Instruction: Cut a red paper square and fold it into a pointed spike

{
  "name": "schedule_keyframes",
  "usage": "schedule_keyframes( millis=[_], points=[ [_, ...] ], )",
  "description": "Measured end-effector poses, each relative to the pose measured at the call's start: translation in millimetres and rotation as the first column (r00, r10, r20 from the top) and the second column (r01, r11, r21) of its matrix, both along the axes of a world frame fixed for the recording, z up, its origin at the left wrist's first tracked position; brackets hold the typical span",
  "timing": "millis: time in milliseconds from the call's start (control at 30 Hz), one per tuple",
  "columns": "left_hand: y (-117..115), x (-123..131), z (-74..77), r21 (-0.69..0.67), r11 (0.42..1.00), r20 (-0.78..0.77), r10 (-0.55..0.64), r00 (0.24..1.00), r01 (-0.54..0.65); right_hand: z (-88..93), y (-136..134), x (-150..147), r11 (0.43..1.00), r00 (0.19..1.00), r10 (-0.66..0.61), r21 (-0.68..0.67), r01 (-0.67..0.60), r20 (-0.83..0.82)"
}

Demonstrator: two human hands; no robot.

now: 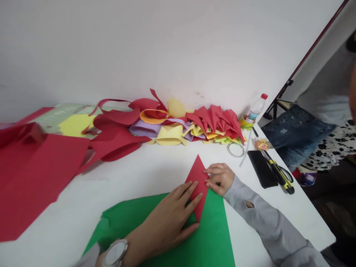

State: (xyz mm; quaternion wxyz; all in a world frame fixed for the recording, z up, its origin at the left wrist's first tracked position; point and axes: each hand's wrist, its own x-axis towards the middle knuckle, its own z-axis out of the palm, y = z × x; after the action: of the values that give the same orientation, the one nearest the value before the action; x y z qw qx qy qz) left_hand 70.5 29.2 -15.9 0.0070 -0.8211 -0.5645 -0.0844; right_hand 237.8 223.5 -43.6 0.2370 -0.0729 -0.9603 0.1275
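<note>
A folded red paper (197, 171), shaped like a long diamond with its point away from me, lies partly on a green sheet (217, 230) and partly on the white table. My left hand (172, 211), a watch on its wrist, rests on the paper's left side and lower half with fingers stretched and spread. At the right corner, my right hand (221, 178) has its fingers bent and closed on the paper's edge. My left hand covers part of the fold.
Along the wall lie red folded papers (215, 118), a yellow paper roll (168, 135) and large red sheets (47, 167). To the right are a bottle (253, 112), a tape roll (236, 150), a black phone (262, 168) and a yellow-black cutter (281, 177). A person in denim (294, 129) is beyond the table.
</note>
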Motion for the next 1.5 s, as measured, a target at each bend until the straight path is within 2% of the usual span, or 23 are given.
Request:
schedule_keyframes(
  millis=[133, 200, 300, 433, 567, 700, 900, 1167, 1400, 1500],
  points=[
    [1, 6, 0.7, 0.022, 1.000, -0.037, 0.013, 0.999, -0.012, 1.7, -8, -16, 0.984, 0.983, -0.179, 0.018, 0.178, 0.029],
    [1, 8, 0.2, 0.037, 0.999, -0.038, 0.013, 0.999, -0.012, 2.5, -12, -23, 0.976, 0.973, -0.219, 0.021, 0.218, 0.066],
    [0, 11, -1.6, 0.040, 0.999, -0.026, 0.011, 1.000, -0.010, 3.5, -15, -28, 0.977, 0.977, -0.198, -0.060, 0.203, 0.081],
    [-2, 14, -4.7, 0.043, 0.999, -0.008, 0.029, 1.000, -0.028, 5.8, -18, -24, 0.964, 0.988, -0.156, -0.220, 0.149, -0.012],
    [-2, 16, -6.0, 0.038, 0.998, 0.024, 0.049, 0.999, -0.049, 7.7, -24, -19, 0.964, 0.995, -0.069, -0.262, 0.047, -0.073],
    [-2, 16, -6.1, 0.022, 0.998, 0.026, 0.060, 0.998, -0.060, 5.6, -26, -19, 0.974, 0.995, -0.010, -0.225, -0.013, -0.102],
    [-4, 18, -9.9, 0.052, 0.990, -0.024, 0.135, 0.991, -0.134, -1.4, -21, -26, 0.989, 0.998, -0.021, -0.149, 0.011, -0.063],
    [-8, 20, -10.7, 0.008, 0.986, 0.072, 0.164, 0.984, -0.165, -8.7, -18, -22, 0.983, 0.974, 0.183, 0.019, -0.182, -0.132],
    [-10, 16, -10.5, 0.028, 0.981, 0.055, 0.189, 0.981, -0.190, 0.6, -21, -17, 0.973, 0.959, 0.230, 0.078, -0.219, -0.164],
    [-8, 10, -6.5, 0.034, 0.992, 0.036, 0.123, 0.992, -0.124, 6.2, -22, -15, 0.961, 0.944, 0.273, 0.096, -0.259, -0.184]
  ],
)
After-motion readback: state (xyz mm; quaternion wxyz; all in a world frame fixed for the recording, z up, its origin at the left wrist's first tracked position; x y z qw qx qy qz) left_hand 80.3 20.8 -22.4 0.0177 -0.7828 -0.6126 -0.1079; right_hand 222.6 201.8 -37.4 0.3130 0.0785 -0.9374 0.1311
